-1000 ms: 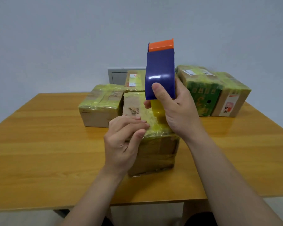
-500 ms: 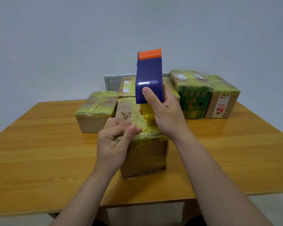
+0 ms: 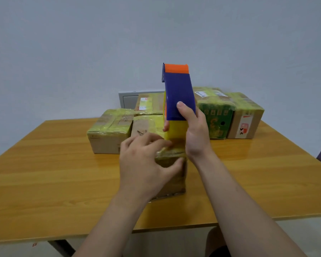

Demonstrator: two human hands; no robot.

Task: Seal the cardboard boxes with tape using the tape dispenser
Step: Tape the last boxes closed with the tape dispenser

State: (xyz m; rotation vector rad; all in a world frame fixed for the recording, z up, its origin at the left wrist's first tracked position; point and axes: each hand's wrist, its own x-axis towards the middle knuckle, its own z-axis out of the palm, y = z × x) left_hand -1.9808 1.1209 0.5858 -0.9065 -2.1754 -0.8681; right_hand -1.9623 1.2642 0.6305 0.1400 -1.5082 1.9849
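Near the middle of the wooden surface (image 3: 44, 173), gripping the tape dispenser (image 3: 178, 93) upright with the right hand (image 3: 195, 140), thumb lying across the blue cover, fingers wrapping round the far side. Holding the dispenser's lower end just above the near top edge of the nearest box (image 3: 145, 125), orange tip pointing up. Showing yellow tape (image 3: 176, 129) below the blue cover, running down onto the box top. Pinching that box's near top edge with the left hand (image 3: 143, 164): fingers curling over the top just beside the tape, thumb pressing against the front face. Standing on the surface just in front of the others, this nearest box; whether touching them, cannot tell. Sitting behind it, all wrapped in yellowish tape: a low box (image 3: 109, 130) at left, a labelled box (image 3: 150, 103) at the rear, then a green printed box (image 3: 218, 115) and a red-labelled box (image 3: 246, 119) side by side at right. Peeking out behind the labelled box, against the wall: a grey panel (image 3: 127, 99).
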